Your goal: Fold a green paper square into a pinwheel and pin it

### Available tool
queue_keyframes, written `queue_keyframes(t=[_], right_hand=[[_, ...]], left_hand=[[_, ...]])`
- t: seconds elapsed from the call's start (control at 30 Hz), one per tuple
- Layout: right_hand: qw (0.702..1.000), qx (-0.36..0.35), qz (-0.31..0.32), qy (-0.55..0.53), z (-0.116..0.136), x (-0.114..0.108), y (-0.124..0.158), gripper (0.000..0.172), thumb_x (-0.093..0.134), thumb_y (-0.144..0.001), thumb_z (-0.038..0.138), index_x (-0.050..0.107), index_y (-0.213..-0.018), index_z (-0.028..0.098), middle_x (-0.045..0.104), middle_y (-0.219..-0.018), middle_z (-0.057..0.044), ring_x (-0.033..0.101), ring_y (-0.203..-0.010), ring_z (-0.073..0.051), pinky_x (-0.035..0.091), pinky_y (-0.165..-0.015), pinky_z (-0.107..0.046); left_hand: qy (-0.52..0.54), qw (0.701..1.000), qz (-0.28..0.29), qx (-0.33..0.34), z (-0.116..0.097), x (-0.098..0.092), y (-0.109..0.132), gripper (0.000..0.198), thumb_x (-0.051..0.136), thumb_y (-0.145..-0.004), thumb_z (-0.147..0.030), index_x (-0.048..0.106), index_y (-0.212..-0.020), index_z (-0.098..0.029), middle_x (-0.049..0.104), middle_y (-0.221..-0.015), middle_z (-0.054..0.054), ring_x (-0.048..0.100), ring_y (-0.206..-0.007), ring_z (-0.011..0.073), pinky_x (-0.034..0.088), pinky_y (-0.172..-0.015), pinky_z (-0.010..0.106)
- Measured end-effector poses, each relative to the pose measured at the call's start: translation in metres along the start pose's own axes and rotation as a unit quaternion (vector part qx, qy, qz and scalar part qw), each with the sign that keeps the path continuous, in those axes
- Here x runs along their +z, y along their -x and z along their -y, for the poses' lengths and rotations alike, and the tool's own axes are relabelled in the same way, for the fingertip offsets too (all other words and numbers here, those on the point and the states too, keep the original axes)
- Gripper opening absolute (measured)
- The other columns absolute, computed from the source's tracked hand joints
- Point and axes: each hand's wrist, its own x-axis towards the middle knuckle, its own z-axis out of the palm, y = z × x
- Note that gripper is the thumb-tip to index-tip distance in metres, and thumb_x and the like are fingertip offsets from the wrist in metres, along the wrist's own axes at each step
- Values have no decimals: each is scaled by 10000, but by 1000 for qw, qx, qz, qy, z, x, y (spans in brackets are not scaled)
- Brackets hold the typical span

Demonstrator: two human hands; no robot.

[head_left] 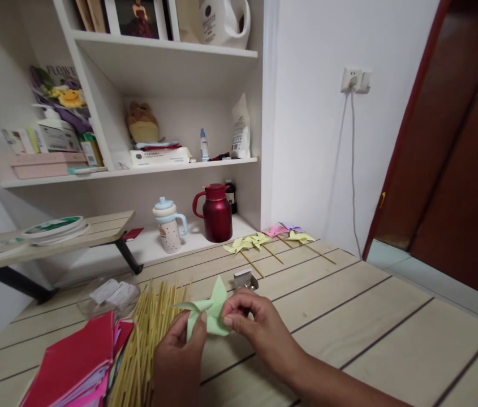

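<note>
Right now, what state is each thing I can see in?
Left hand: closed on green paper
Right hand: pinching the same paper
Green paper: bent into pinwheel blades
Yellow pinwheels: lying down
Sticks: loose, heaped
Red paper: stacked
Small box: open, partly hidden
Jug: upright, lidded
Cup: upright, lidded
Plug: in its socket

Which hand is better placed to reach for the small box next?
Probably the right hand: the small box sits just beyond it, while the left hand, farther off, pinches the green pinwheel and could hold it alone.
</note>
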Motion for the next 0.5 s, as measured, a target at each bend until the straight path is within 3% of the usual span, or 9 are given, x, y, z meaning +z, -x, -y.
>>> queue_keyframes(t=[0.2, 0.33, 0.5], right_hand=[[1000, -10, 6, -1, 0, -2, 5, 61, 688, -728, 137, 722, -701, 181, 533, -736, 15, 512, -742, -149, 384, -721, -264], [1000, -18, 11, -7, -3, 1, 7, 79, 695, -713, 117, 727, -701, 187, 532, -758, 12, 512, -766, -154, 382, -726, -265], [1000, -8, -5, -15, -1, 1, 8, 77, 699, -727, 129, 727, -697, 194, 521, -748, 17, 507, -767, -153, 380, -753, -272]], left_hand=[[-31, 999, 18, 16, 3, -1, -1, 317, 667, -662, -453, 745, -817, -188, 672, -621, -28, 582, -601, 171, 426, -578, 236], [-69, 997, -7, 18, 4, -2, 2, 299, 651, -678, -461, 738, -811, -209, 643, -583, -43, 555, -563, 159, 407, -555, 236], [-49, 996, 14, 79, 2, 1, 7, 218, 644, -693, -432, 714, -737, -230, 688, -686, -32, 606, -686, 170, 437, -651, 227]])
